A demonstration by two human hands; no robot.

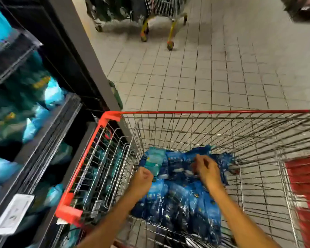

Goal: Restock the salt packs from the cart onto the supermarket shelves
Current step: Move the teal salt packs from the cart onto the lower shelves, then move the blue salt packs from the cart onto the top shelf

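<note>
A wire cart (113, 116) with a red rim stands against the dark shelves (48, 133) on the left. Several dark blue salt packs (183, 199) lie piled on its bottom. Both my arms reach down into the basket. My left hand (143, 178) grips the lower edge of a lighter teal salt pack (153, 162) at the pile's far left. My right hand (207, 170) lies on the blue packs at the far right with its fingers curled; whether it holds one I cannot tell. The picture is blurred.
The shelves on the left hold pale blue and teal packs (52, 93), with a white price tag (13, 213) on the lower edge. A red cart flap (304, 190) is at right. Another cart (161, 13) stands farther down the tiled aisle.
</note>
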